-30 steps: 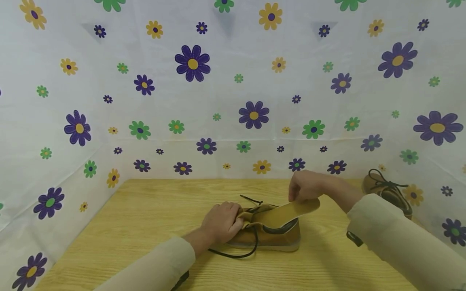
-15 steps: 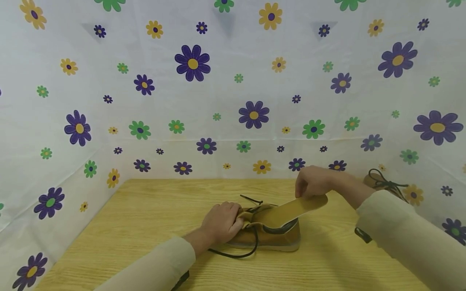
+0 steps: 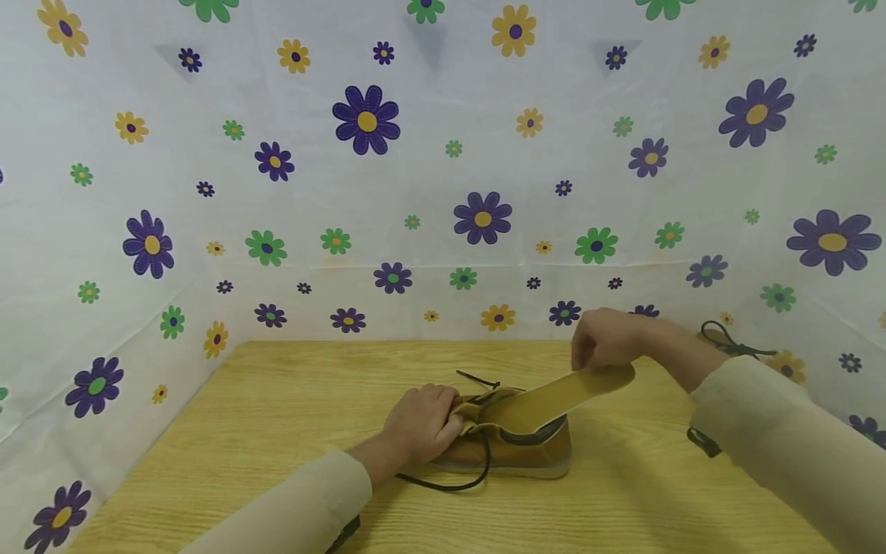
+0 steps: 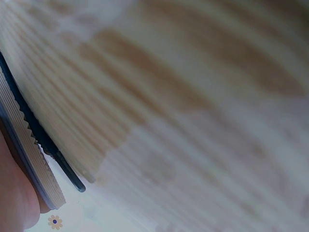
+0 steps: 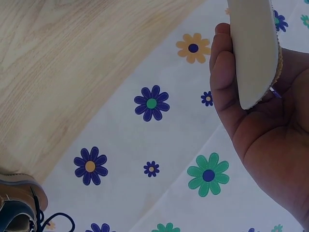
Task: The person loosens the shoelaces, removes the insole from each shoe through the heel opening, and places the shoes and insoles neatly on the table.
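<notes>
A brown leather shoe (image 3: pixel 536 455) lies on the wooden table with its heel to the right. Over its front part my left hand (image 3: pixel 421 423) holds the shoe, thumb near the opened tongue and lacing. The left wrist view catches the ridged edge of the sole (image 4: pixel 34 140) beside the hand. A tan insole (image 3: pixel 557 400) slants up out of the shoe's opening, its toe end hidden inside. My right hand (image 3: pixel 609 340) pinches the raised heel end; the right wrist view has the pale underside of the insole (image 5: pixel 256 58) between thumb and fingers.
A black lace (image 3: pixel 477 477) loops onto the table by the shoe's near side. At the far right, a second shoe with a tied lace (image 3: pixel 739 348) is mostly behind my right forearm; the right wrist view shows this second shoe (image 5: pixel 21 198). Flower-printed cloth (image 3: pixel 443 185) surrounds the table.
My right hand has moved right and slightly up, drawing the insole farther out of the shoe. The right forearm now covers more of the second shoe. My left hand and the held shoe stay put.
</notes>
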Demonstrator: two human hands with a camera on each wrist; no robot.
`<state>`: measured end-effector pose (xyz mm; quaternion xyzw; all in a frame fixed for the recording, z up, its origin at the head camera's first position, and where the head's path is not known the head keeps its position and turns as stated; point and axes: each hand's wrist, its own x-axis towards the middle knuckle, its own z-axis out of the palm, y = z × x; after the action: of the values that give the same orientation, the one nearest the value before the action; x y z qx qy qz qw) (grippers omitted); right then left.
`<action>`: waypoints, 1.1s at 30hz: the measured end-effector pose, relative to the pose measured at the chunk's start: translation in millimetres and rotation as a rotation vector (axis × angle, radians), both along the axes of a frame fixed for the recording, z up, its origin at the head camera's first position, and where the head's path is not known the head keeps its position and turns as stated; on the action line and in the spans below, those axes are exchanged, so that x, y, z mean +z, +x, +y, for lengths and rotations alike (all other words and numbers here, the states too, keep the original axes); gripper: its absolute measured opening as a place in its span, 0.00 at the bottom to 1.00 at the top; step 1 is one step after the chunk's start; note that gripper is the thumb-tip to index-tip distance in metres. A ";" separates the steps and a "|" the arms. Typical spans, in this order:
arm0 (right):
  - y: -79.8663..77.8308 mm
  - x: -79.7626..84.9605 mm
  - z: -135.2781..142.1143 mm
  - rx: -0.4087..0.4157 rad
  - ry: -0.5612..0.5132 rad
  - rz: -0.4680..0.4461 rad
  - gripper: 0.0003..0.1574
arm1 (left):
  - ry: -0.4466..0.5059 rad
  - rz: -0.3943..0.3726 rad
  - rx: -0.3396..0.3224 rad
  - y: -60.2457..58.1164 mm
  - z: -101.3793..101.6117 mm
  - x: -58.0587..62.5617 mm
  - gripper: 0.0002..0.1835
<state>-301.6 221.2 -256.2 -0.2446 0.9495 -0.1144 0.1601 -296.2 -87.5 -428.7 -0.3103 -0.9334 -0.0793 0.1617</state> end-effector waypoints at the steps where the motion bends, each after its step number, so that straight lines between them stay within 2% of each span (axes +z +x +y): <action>1: -0.4 0.1 0.7 -0.002 0.001 0.001 0.09 | 0.002 0.006 -0.002 -0.4 0.0 -0.5 0.16; 9: -1.1 4.5 7.6 -0.024 0.023 0.002 0.09 | 0.006 0.004 -0.002 -0.8 0.2 -1.4 0.16; 19: -0.5 13.1 21.5 0.000 0.042 0.044 0.09 | -0.008 -0.006 0.001 1.2 1.0 2.0 0.17; 25: 0.8 21.3 33.7 0.003 0.065 0.098 0.10 | -0.013 -0.011 0.002 2.5 1.4 3.6 0.18; 33: 1.6 31.6 55.5 -0.031 0.080 0.155 0.12 | -0.014 -0.006 0.007 1.8 1.1 2.6 0.18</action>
<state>-300.0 276.7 -224.6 -0.2312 0.9666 -0.0594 0.0939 -294.4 -86.5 -426.1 -0.3080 -0.9355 -0.0732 0.1569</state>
